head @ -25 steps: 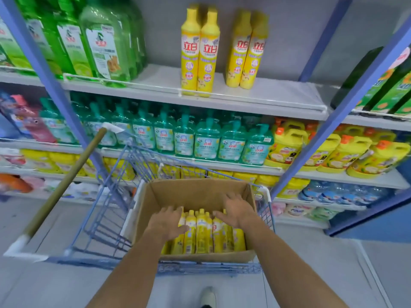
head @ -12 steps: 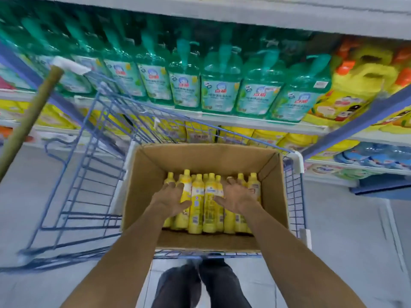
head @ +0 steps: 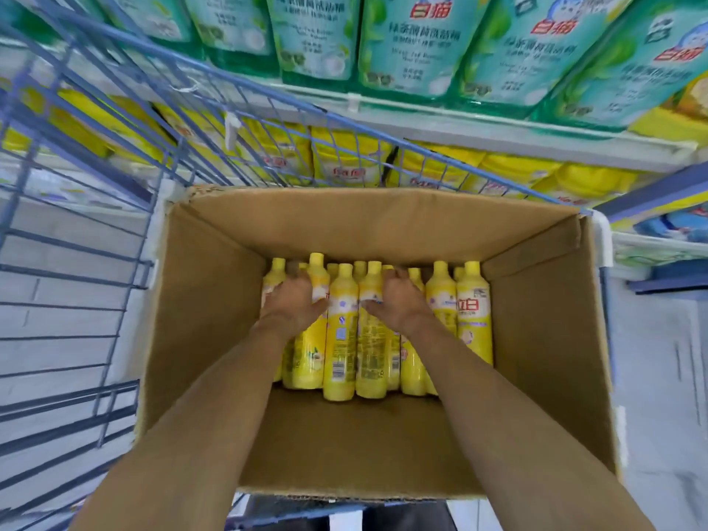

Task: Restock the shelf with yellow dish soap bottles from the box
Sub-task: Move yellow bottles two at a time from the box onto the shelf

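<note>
Pale tiled floor (head: 659,377) shows at the right and through the wire on the left. Nearest the camera, two bare forearms come up from the bottom edge and reach forward and down.

Both arms go into an open cardboard box (head: 344,473), which sits in a blue wire cart (head: 76,339). The near half of the box bottom is bare cardboard.

The yellow dish soap bottles (head: 341,339) stand upright in the far half of the box. They are packed close together against its far wall, caps up. None is lifted clear of the pack.

The left hand (head: 293,306) lies over the left part of the cluster. Its fingers curl forward over the shoulders of the bottles, and the thumb spreads right against a neighbouring bottle. The right hand (head: 398,300) mirrors it just beside, thumb spread left, with two bottles between the hands. Each hand looks clasped on a bottle, though the fingertips are hidden among the caps.

Beyond the far rim of the cart, yellow packs (head: 344,162) show through the wire on a lower level, blurred. Above them runs a white shelf edge (head: 498,126). It carries a row of green bottles (head: 417,44) with pale labels and red characters. A blue upright (head: 651,193) crosses at far right.
</note>
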Motion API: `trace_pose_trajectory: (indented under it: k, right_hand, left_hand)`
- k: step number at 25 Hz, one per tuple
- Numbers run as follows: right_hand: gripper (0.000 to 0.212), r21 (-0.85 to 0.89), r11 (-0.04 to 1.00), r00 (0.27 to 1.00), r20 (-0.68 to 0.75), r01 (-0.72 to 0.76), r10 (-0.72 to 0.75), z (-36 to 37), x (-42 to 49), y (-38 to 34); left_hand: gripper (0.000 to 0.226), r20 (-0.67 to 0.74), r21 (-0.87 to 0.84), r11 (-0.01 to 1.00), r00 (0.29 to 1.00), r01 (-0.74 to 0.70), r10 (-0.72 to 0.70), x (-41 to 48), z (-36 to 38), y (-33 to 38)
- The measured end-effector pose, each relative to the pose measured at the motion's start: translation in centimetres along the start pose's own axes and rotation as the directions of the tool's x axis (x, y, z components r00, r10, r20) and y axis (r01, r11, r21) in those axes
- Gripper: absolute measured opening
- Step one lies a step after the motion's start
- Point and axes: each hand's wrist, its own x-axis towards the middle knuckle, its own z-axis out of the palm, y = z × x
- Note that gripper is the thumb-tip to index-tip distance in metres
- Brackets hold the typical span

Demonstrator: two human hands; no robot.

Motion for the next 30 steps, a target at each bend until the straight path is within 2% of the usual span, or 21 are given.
trace_pose_trajectory:
  k: [3, 5, 8, 12, 13, 17, 23, 26, 30]
  right_hand:
    - [0.076, 0.131, 0.991, 1.000, 0.011, -0.027, 0.026, 0.3, 1.4, 0.5]
    - [0.079, 0.237, 0.969, 0.998, 0.031, -0.063, 0.057, 0.3, 1.2, 1.0]
    - [0.076, 0.431, 0.888, 0.987, 0.058, -0.162, 0.152, 0.8, -0.6, 1.3]
    - [0.085, 0.584, 0.789, 0.981, 0.101, -0.191, 0.163, 3.5, -0.6, 2.6]
    - [0.084, 0.616, 0.760, 0.978, 0.117, -0.208, 0.173, 4.3, -1.0, 3.0]
    - [0.076, 0.688, 0.680, 0.967, 0.210, -0.252, 0.146, 5.5, -4.0, 2.6]
    - [0.062, 0.707, 0.694, 0.989, 0.062, -0.140, 0.137, 3.7, -6.4, 0.9]
    - [0.055, 0.745, 0.666, 0.992, -0.046, -0.045, 0.118, -0.8, -10.7, -0.4]
    - [0.056, 0.751, 0.655, 0.986, -0.161, 0.090, 0.048, -8.2, -16.2, -2.7]
  left_hand:
    - [0.076, -0.090, -0.108, 0.992, 0.994, 0.057, -0.067, 0.4, 1.3, 0.8]
    - [0.079, -0.040, -0.176, 0.975, 0.989, 0.134, -0.143, 0.5, 1.6, 0.2]
    - [0.071, 0.080, -0.304, 0.920, 0.969, 0.248, -0.235, -0.2, 1.8, -1.2]
    - [0.068, 0.182, -0.506, 0.813, 0.957, 0.288, -0.226, -0.6, 3.2, -3.1]
    - [0.070, 0.197, -0.529, 0.797, 0.956, 0.292, -0.220, -0.9, 3.6, -3.4]
    - [0.052, 0.249, -0.612, 0.715, 0.941, 0.337, -0.230, -3.8, 4.0, -3.7]
    - [0.050, 0.164, -0.692, 0.664, 0.958, 0.283, -0.236, -6.3, 3.5, -2.8]
    - [0.056, 0.101, -0.741, 0.637, 0.973, 0.212, -0.206, -10.3, -0.5, 0.0]
    - [0.069, 0.011, -0.747, 0.662, 0.997, 0.061, -0.080, -15.2, -7.8, 3.4]
